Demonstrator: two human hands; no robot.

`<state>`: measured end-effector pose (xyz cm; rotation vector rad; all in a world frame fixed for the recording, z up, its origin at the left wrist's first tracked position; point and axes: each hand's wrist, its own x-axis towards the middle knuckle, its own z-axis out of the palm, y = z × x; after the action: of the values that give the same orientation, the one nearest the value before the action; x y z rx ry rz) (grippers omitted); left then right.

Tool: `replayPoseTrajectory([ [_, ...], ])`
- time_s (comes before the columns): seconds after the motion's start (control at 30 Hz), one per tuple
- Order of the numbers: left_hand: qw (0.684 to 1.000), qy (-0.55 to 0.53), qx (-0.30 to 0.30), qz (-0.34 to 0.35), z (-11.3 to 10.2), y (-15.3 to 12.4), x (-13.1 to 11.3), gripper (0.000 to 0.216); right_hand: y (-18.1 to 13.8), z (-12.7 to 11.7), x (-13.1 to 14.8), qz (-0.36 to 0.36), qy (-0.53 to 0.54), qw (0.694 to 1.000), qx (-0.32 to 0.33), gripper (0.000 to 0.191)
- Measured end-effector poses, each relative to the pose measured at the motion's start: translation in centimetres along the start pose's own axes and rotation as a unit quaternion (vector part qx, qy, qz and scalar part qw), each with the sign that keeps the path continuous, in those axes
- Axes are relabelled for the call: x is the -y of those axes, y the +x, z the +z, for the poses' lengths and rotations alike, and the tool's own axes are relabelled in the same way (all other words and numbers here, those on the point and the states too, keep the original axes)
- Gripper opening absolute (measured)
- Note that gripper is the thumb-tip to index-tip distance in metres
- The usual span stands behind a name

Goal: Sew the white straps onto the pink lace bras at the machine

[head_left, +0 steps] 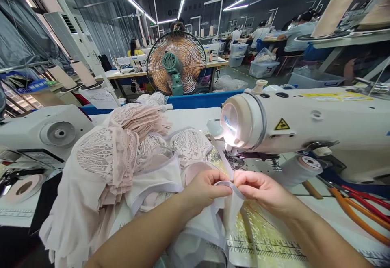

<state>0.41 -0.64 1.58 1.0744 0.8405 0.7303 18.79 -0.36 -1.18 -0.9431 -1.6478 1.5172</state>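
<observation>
My left hand (205,188) pinches the lilac-edged band of a pale bra (190,144) between thumb and fingers. Close beside it, my right hand (258,186) is closed on the same edging, which curves up between the two hands. White fabric (233,211) from the bra hangs below my fingers. The bra's lace cups lie to the left, on the table. Just beyond my hands is a white sewing machine (298,117), its lamp lit over the needle area. The needle itself I cannot make out.
A pile of pale pink lace pieces (106,154) rises at left. Orange-handled scissors (344,207) and a grey thread cone (301,170) lie at right. A second machine (45,134) stands far left. A large fan (175,62) and seated workers are beyond the table.
</observation>
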Motion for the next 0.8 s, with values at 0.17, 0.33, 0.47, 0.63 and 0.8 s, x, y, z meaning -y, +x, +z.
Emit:
replayPoseTrajectory([
  [0.17,1.000,0.008,-0.008,-0.006,0.14,-0.14,-0.32,0.017,-0.09,-0.06,0.45,0.004,-0.009,1.000,0.015,0.020],
  [0.33,1.000,0.004,0.008,-0.029,-0.12,0.00,-0.53,0.013,-0.05,0.06,0.73,0.000,-0.018,1.000,0.021,0.018],
  [0.47,0.999,-0.014,-0.003,-0.040,-0.26,0.18,-0.60,0.017,-0.04,0.02,0.67,-0.010,-0.032,0.999,0.022,0.019],
  [0.63,0.998,-0.022,0.020,-0.056,-0.33,0.21,-0.44,0.023,-0.14,-0.10,0.61,-0.021,-0.043,0.998,0.028,0.018],
  [0.8,0.997,0.012,0.056,-0.048,-0.46,0.06,-0.44,0.026,-0.20,-0.23,0.43,-0.033,-0.029,0.998,0.049,0.016],
])
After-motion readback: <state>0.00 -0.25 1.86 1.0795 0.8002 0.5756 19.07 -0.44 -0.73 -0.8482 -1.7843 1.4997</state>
